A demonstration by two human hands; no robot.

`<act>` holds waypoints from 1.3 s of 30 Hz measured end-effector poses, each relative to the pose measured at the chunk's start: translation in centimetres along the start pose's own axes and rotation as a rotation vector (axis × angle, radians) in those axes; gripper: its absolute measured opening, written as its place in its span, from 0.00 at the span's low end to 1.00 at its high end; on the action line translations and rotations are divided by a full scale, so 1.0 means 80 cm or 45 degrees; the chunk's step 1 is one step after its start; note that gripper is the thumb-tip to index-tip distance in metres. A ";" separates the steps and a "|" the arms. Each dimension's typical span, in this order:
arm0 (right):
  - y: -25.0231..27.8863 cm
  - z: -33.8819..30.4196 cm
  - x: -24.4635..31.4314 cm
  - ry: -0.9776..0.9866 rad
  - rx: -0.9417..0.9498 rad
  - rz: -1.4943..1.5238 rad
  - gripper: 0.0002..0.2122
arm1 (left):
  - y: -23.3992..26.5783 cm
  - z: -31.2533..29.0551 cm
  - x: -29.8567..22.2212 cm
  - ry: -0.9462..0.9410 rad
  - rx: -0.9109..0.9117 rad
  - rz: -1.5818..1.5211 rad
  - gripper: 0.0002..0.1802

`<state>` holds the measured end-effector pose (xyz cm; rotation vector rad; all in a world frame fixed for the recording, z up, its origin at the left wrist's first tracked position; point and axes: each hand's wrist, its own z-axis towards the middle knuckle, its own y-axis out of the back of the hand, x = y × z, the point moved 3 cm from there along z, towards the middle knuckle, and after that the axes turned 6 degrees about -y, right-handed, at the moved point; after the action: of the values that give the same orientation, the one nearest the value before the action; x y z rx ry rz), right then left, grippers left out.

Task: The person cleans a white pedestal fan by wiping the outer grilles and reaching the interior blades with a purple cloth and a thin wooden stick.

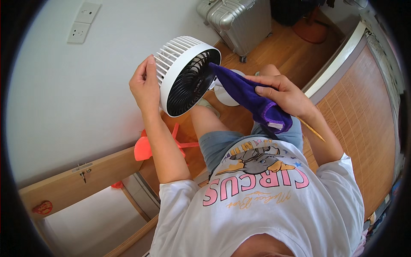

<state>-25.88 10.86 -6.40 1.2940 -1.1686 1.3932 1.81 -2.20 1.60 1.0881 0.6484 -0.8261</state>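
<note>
An electric fan (190,81) with a white rim and a black ribbed inside is held up in front of me, tilted. My left hand (145,81) is closed on the white slats at its back left edge. A purple cloth (244,88) is in my right hand (284,92), pinched between thumb and fingers. The narrow end of the cloth reaches into the right side of the fan's black interior. A thin yellow stick (314,130) sticks out below my right wrist; its other end is hidden. Behind the cloth shows the fan's round white base (228,94).
Bright red plastic with several arms (145,147) lies low on the left, beside an open wooden door (77,173) with a key in its lock. A silver suitcase (237,23) stands on the wooden floor ahead. To the right is a bed with a woven mat (355,111).
</note>
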 end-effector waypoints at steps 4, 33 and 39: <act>0.000 0.004 -0.005 -0.045 -0.009 0.035 0.14 | 0.011 -0.030 -0.004 -0.295 -0.249 0.129 0.17; 0.000 -0.029 -0.025 -0.363 0.486 0.111 0.39 | -0.092 -0.160 -0.051 0.486 0.461 -1.010 0.05; 0.000 -0.039 -0.021 -0.231 0.607 -0.011 0.31 | -0.069 -0.120 -0.077 0.367 0.586 -0.708 0.02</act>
<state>-26.31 13.96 -8.16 1.7851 -0.9737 1.6365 -6.70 7.11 0.50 1.4868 1.0638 -1.3559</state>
